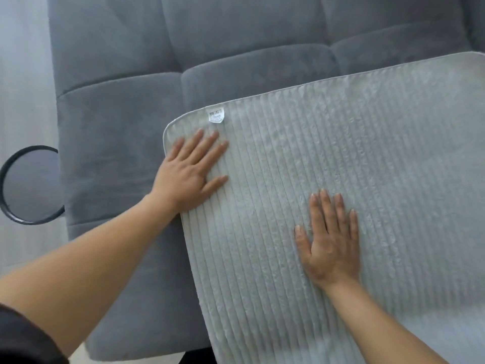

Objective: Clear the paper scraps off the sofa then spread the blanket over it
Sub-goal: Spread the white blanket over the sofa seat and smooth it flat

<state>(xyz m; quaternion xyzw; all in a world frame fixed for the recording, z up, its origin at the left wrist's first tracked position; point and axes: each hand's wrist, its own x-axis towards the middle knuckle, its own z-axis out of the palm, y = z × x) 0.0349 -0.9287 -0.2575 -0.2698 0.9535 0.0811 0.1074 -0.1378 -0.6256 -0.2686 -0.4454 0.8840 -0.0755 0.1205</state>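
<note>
- Pale floor (23,74) runs down the left edge of the view, and a round black-rimmed object (10,164) sits on it right against the sofa's side.
- A grey velvet sofa (126,127) with tufted cushions fills most of the view; no paper scraps show on the part in sight, so that step looks done.
- A light grey ribbed blanket (367,153) lies flat over the seat's right part, leaving the left cushions bare.
- The left hand (191,177) presses its near-left corner, fingers (207,151) straight and slightly spread, likely to pin or slide that corner.
- The right hand (329,245) lies palm-down further in, fingers (325,211) straight and close together, probably smoothing.
- A small white label (216,115) sits by the corner's far edge.
</note>
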